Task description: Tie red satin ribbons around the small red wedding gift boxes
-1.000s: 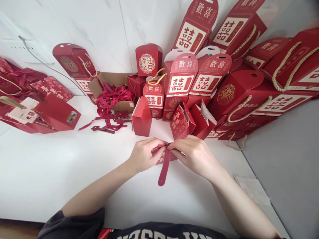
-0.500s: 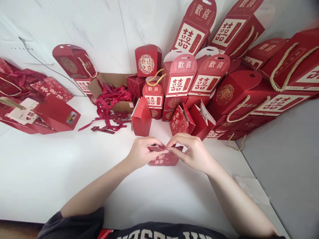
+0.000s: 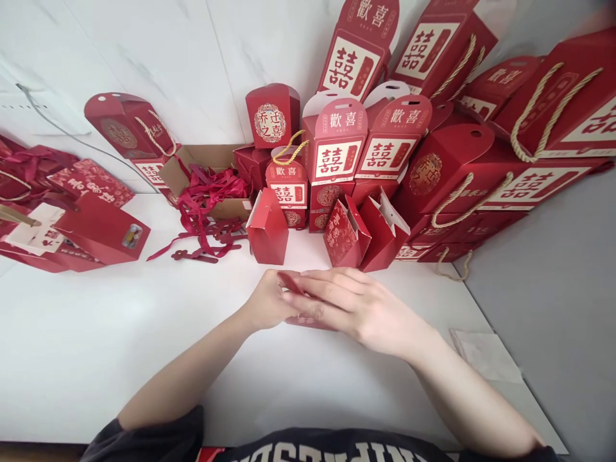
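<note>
A small red paper gift box (image 3: pixel 308 319) with pale printed characters sits on the white table in front of me, its upper part mostly covered by my hands. My left hand (image 3: pixel 266 300) is closed on its left end, where a dark red strip or flap (image 3: pixel 290 282) sticks up by the fingers. Across the top lies my right hand (image 3: pixel 360 307), fingers stretched out to the left and touching the box, the thumb hidden. Behind my hands stand a plain red box (image 3: pixel 269 228) and two open-topped red boxes, one patterned (image 3: pixel 344 234) and one plain (image 3: pixel 382 234).
Stacked red boxes with rope handles (image 3: pixel 462 173) fill the back right, against a grey wall. A cardboard box (image 3: pixel 231 208) of crimson ribbons stands back left, with dark red strips (image 3: pixel 195 256) before it. More red boxes (image 3: pixel 101 234) lie far left. A clear packet (image 3: pixel 486 355) lies right.
My right hand has gone from a fingertip pinch at the box's top to stretched fingers laid over it. My left hand stays at the left end. The camera view has shifted slightly.
</note>
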`<control>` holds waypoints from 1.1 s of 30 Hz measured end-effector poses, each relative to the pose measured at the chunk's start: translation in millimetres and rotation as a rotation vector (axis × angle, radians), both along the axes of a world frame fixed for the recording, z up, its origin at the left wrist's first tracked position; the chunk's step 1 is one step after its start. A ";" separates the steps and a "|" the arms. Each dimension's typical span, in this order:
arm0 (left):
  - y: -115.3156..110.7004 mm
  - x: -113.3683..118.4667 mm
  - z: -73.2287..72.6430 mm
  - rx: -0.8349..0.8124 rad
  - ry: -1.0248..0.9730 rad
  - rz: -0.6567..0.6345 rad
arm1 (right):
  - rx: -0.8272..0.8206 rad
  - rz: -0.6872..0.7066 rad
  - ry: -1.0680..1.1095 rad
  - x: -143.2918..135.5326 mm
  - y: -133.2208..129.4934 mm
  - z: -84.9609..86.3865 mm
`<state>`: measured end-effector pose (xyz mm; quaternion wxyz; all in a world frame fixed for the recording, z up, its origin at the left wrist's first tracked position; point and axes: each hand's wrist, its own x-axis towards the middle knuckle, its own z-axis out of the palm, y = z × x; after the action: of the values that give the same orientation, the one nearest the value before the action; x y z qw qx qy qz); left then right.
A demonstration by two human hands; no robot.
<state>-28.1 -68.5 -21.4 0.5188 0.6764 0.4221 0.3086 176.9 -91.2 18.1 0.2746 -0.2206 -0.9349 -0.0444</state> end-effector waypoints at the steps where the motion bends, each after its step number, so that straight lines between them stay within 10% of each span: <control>1: -0.1 -0.2 -1.2 0.011 0.001 -0.027 | -0.018 -0.025 0.028 0.1 0.9 -1.6; 8: 2.9 -1.9 -6.9 -0.043 -0.024 -0.095 | -0.217 -0.399 0.175 4.9 14.4 -21.1; 16: 9.4 -1.2 -14.3 0.036 -0.096 -0.039 | -0.978 -0.271 0.461 1.1 12.1 -14.4; 33: 18.1 -3.6 -19.7 -0.038 -0.157 -0.044 | -0.901 -0.234 0.414 1.2 7.7 -8.1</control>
<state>-31.6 -50.4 -41.1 0.5697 0.6492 0.3708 0.3412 178.1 -83.5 10.0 0.3251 -0.4244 -0.7562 0.3774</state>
